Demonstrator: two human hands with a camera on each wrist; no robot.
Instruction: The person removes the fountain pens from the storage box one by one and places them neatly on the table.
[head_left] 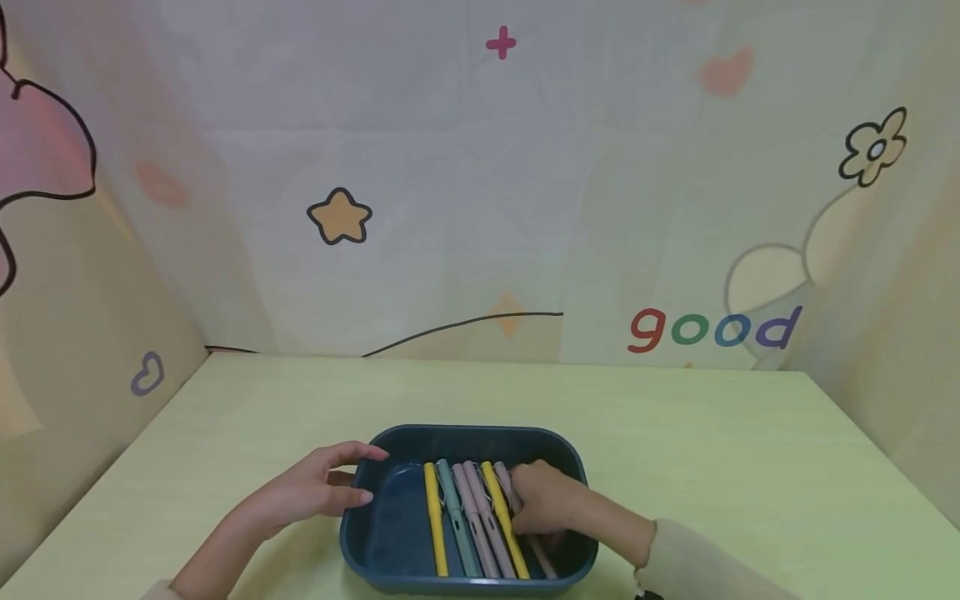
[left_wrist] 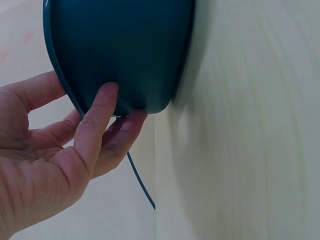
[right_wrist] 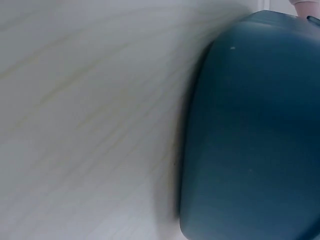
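pale tabletop (head_left: 712, 467) under blue tray (head_left: 397, 533); printed backdrop (head_left: 450, 167) behind

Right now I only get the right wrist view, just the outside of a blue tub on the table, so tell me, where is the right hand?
Observer: The right hand reaches inside the tub, at the right end of a row of pens.
Operator: Okay, and what's the left hand doing?
Observer: The left hand holds the tub's left end.
Operator: What colour is the leftmost pen?
Observer: The leftmost pen is yellow.
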